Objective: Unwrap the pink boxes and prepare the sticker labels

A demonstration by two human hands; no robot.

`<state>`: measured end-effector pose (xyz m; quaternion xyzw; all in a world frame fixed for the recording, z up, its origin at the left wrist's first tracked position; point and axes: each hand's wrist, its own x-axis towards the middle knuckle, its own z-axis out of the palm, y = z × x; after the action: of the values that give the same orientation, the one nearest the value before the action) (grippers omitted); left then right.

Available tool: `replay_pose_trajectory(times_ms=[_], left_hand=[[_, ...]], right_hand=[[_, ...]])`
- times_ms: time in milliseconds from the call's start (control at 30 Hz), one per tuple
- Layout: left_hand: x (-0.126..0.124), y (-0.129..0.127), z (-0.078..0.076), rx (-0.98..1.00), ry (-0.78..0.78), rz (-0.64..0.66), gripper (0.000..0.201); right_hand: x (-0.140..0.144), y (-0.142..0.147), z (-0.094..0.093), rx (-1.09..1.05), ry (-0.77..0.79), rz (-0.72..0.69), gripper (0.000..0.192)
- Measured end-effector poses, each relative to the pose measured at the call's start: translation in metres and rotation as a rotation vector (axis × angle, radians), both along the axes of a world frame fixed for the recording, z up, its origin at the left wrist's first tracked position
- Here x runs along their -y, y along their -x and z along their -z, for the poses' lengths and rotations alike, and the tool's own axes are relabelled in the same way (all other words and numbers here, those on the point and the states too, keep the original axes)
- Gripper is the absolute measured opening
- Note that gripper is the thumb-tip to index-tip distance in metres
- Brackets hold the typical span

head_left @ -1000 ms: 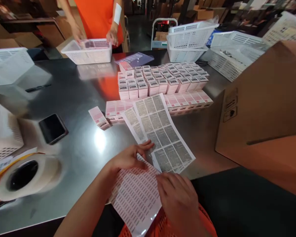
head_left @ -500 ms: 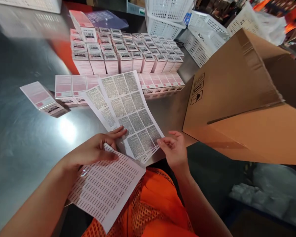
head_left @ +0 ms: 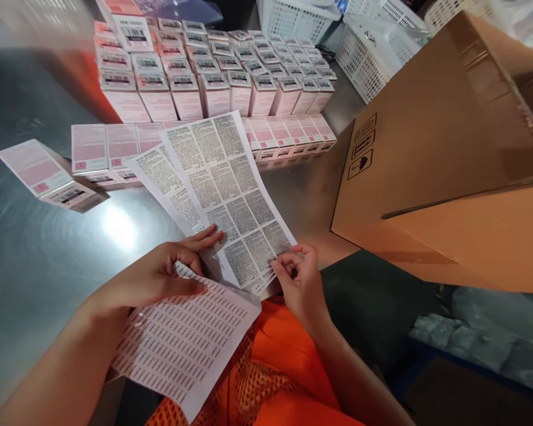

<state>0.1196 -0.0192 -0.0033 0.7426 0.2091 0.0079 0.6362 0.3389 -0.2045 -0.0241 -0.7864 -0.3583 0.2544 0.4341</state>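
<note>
Here, far left of the hands, a lone flat pink-and-white carton lies on the shiny metal worktop. The left hand rests spread, thumb pinning a white sheet of small barcode labels that overhangs the worktop edge, fingertips on the white sheet of dense grey text labels just beyond. The right hand pinches that text sheet's near corner between thumb and forefinger. Beyond both hands stand rows of pink cartons. Right of the right hand sits a brown cardboard box.

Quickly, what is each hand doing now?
Left hand: flat, pressing two label sheets.
Right hand: pinching a label on the big sheet.
</note>
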Motion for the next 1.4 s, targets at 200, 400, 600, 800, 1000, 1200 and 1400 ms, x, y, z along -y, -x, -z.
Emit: replay_pose_trajectory(times_ms=[200, 400, 600, 800, 1000, 1200, 1400], left_hand=[[-0.001, 0.001, 0.000, -0.008, 0.017, -0.007, 0.013], [-0.001, 0.001, 0.000, -0.001, -0.003, 0.003, 0.016], [-0.001, 0.001, 0.000, -0.016, -0.011, 0.007, 0.017], [-0.001, -0.001, -0.002, -0.027, 0.014, 0.001, 0.019], [0.001, 0.000, -0.002, -0.027, 0.005, -0.009, 0.022], [0.001, 0.002, 0.003, -0.019, 0.014, -0.006, 0.022], [0.001, 0.003, 0.004, -0.040, 0.021, -0.009, 0.021]], right_hand=[[-0.002, 0.001, -0.002, 0.011, 0.021, 0.011, 0.029], [-0.003, 0.001, -0.004, 0.031, 0.012, 0.017, 0.028], [-0.003, 0.003, -0.002, 0.074, -0.002, 0.029, 0.026], [-0.003, 0.009, 0.000, 0.220, 0.039, 0.049, 0.023], [-0.002, -0.013, -0.006, 0.122, -0.010, 0.237, 0.045], [-0.002, -0.056, -0.019, -0.257, 0.051, 0.019, 0.036], [-0.008, -0.062, -0.019, -0.094, 0.224, -0.145, 0.027]])
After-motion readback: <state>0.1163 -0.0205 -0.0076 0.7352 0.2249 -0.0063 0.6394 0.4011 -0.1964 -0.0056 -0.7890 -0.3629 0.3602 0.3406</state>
